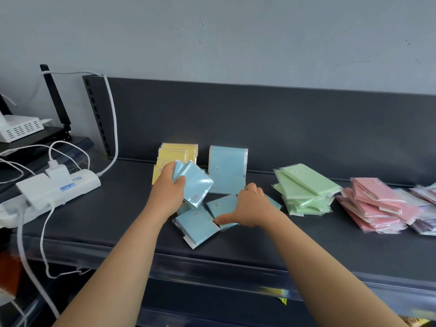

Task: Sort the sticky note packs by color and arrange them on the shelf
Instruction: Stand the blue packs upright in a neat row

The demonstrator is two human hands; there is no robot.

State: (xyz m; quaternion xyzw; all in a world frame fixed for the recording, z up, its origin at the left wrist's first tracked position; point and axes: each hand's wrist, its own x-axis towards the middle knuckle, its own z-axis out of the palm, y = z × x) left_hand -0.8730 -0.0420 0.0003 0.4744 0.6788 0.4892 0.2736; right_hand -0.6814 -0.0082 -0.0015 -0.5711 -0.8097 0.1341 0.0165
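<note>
on a dark grey shelf (259, 246) with a matching back panel (295, 123), cellophane-wrapped sticky note packs sit in groups by color. the left hand (168, 186) is raised just above the shelf and clamps a small fan of held blue packs (195, 185), thumb on the near face and fingers curled behind them. below and to its right, loose blue packs (197, 224) lie flat and overlapping at odd angles near the shelf's front. the right hand (250, 207) rests palm down on these, its thumb stretched left against the edge of one pack; its fingers are hidden under the back of the hand, so i cannot tell whether it grips anything. the two hands are apart, the loose packs between them. behind the left hand, yellow packs (179, 152) stand upright against the back panel, and just beside them standing blue packs (227, 168) lean the same way. further right a heap of green packs (305, 188) lies flat, then a slanting heap of pink packs (375, 205), then purple packs (425, 210) cut off by the frame edge. at the shelf's left end a white power strip (59, 187) lies with plugs in it, and a white cable (113, 123) runs up from it along the panel's edge.
</note>
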